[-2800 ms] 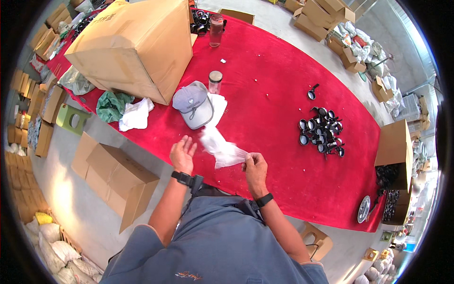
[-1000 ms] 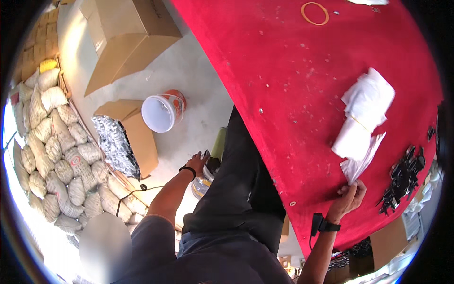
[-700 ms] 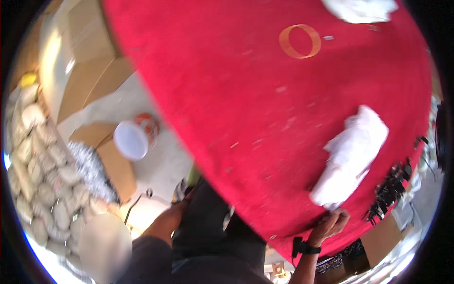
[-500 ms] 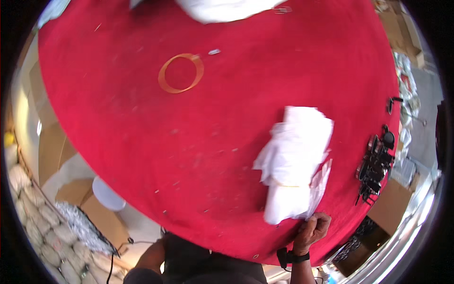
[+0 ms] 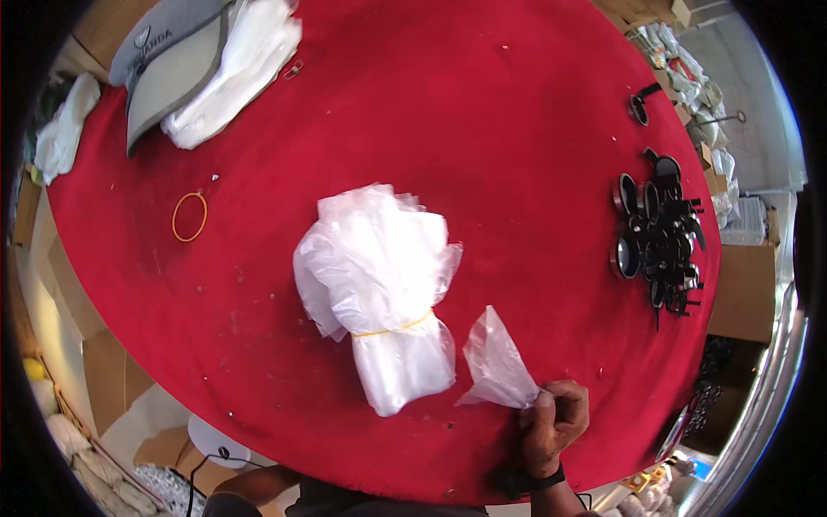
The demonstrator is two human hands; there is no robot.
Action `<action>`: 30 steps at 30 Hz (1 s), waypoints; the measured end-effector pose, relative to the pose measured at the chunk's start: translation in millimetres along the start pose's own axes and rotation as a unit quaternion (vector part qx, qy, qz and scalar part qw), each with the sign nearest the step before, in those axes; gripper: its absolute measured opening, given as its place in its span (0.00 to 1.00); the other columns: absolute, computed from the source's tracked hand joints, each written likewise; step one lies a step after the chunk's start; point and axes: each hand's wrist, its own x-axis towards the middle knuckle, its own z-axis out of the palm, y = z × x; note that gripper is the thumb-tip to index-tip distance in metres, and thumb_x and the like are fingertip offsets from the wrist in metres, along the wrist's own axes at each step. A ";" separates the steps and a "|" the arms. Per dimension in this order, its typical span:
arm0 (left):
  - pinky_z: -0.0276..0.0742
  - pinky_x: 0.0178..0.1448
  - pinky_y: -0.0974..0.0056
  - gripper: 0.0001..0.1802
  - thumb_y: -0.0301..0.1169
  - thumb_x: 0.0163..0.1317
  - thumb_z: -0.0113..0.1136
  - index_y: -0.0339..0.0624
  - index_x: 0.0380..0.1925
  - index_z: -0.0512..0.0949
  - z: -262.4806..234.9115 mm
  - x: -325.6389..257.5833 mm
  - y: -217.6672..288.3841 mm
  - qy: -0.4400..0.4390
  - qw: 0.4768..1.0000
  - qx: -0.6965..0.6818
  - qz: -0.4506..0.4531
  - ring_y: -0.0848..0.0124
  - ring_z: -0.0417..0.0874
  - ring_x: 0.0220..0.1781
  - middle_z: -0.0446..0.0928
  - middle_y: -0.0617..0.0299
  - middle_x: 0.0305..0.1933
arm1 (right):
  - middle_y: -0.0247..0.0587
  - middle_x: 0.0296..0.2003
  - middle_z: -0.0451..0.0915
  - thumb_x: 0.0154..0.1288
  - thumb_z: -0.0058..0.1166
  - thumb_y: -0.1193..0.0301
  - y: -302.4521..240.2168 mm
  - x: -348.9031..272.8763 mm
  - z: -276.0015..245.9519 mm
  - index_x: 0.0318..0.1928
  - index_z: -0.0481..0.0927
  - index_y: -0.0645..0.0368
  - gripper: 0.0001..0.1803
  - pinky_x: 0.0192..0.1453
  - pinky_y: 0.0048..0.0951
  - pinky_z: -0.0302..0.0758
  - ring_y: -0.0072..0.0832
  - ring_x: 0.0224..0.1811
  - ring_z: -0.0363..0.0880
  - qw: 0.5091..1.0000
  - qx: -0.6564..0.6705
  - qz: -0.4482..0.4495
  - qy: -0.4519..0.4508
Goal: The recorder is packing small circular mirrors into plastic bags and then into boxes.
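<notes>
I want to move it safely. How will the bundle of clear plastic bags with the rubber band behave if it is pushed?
The bundle of clear plastic bags looks thin and crumpled, so it is probably light and floppy. Its yellow rubber band should keep it together, though the loose ends may fan out. On the red cloth it would likely slide, not roll.

A small, clear, crinkled plastic bag [image 5: 498, 362] is pinched by one lower corner, its loose end fanning upward just above the red tabletop [image 5: 482, 121], just beside a rubber-banded bundle of clear plastic bags [image 5: 383, 289] lying flat.
</notes>
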 end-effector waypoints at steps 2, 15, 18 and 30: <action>0.76 0.73 0.43 0.33 0.47 0.58 0.68 0.45 0.62 0.80 -4.9 -14.3 -8.3 -0.014 1.000 -0.001 0.010 0.46 0.79 0.68 0.78 0.45 0.66 | 0.38 0.31 0.78 0.75 0.55 0.79 3.0 1.5 -2.1 0.45 0.76 0.63 0.03 0.23 0.23 0.71 0.19 0.20 0.73 1.000 0.002 -0.025 -0.012; 0.81 0.67 0.49 0.37 0.54 0.59 0.70 0.41 0.62 0.84 -145.4 -133.9 62.7 -0.156 0.972 0.066 -0.161 0.45 0.86 0.61 0.86 0.44 0.58 | 0.41 0.41 0.82 0.80 0.53 0.78 14.8 12.5 -14.5 0.53 0.76 0.65 0.06 0.36 0.25 0.84 0.23 0.35 0.83 0.980 0.195 -0.016 -0.039; 0.81 0.66 0.52 0.35 0.54 0.61 0.73 0.41 0.61 0.85 -203.0 -164.3 116.2 -0.053 0.986 -0.014 -0.156 0.49 0.87 0.61 0.87 0.46 0.57 | 0.41 0.47 0.82 0.78 0.53 0.80 5.0 1.7 -22.4 0.55 0.78 0.64 0.09 0.49 0.28 0.88 0.25 0.46 0.85 0.956 0.277 -0.035 -0.089; 0.80 0.71 0.42 0.61 0.79 0.72 0.27 0.28 0.71 0.71 -247.0 -148.3 313.5 0.184 0.735 -0.640 0.128 0.49 0.78 0.75 0.76 0.39 0.72 | 0.36 0.49 0.83 0.76 0.55 0.84 -79.0 -168.1 -75.2 0.54 0.80 0.62 0.11 0.58 0.31 0.85 0.24 0.51 0.84 0.844 0.459 -0.143 -0.240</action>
